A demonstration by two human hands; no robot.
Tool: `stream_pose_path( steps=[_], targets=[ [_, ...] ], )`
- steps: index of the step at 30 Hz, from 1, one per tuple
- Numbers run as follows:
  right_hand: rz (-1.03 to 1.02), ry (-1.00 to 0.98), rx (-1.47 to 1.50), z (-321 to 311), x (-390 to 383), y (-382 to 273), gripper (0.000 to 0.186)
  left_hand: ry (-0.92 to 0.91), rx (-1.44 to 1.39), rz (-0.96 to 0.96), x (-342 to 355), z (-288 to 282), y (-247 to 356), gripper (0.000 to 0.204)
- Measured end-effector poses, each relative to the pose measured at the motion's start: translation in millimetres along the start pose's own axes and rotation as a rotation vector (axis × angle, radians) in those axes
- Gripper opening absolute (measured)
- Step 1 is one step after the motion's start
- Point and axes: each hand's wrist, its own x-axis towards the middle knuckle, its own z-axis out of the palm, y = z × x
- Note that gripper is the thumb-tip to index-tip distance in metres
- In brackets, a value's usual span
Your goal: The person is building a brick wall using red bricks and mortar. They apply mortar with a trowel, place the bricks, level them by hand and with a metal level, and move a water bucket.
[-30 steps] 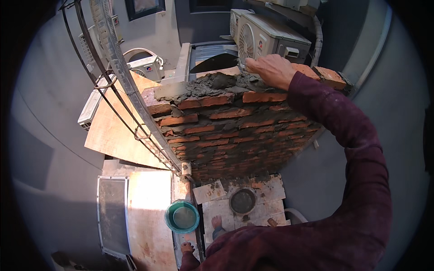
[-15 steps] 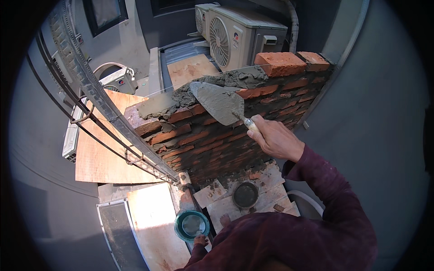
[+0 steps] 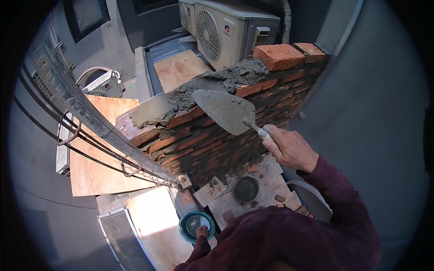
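Observation:
My right hand (image 3: 291, 147) is closed round the handle of a pointed brick trowel (image 3: 226, 111). The blade lies at the near face of a brick wall (image 3: 199, 144), its tip against the wet grey mortar (image 3: 185, 92) along the top. Two red bricks (image 3: 279, 57) sit at the right end of that top course. Lower down, my left hand (image 3: 202, 231) is closed at the near rim of a green bucket (image 3: 183, 230); its fingers are small and partly hidden. Pale, wet-looking contents show inside the bucket.
A round dark pan (image 3: 247, 189) stands on pale boards below the wall. Steel rods (image 3: 86, 140) and a tall metal upright slant down on the left. Beyond the wall are air-conditioner units (image 3: 239, 34) and plywood sheets (image 3: 104, 162). A grey wall (image 3: 370, 126) rises on the right.
The trowel and my right hand have moved right and slightly down, the blade still near the mortar. My left hand appears farther over the bucket's rim. The whole view has shifted slightly.

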Motion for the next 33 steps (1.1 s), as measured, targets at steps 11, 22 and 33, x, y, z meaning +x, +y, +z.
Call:
stream_pose_path(
  steps=[11, 22, 33],
  targets=[
    [0.209, 0.081, 0.073, 22, 13, 60, 0.024, 0.072, -0.395, -0.226, -23, 0, 62, 0.008],
    [0.602, -0.236, 0.393, 99, -132, 108, 0.029, -0.686, 0.084, -0.399, -114, 83, 78, 0.096],
    [0.331, -1.125, -0.347, 514, -214, 315, 0.04, -0.258, 0.652, -0.283, -122, 203, 49, 0.093]
  ],
)
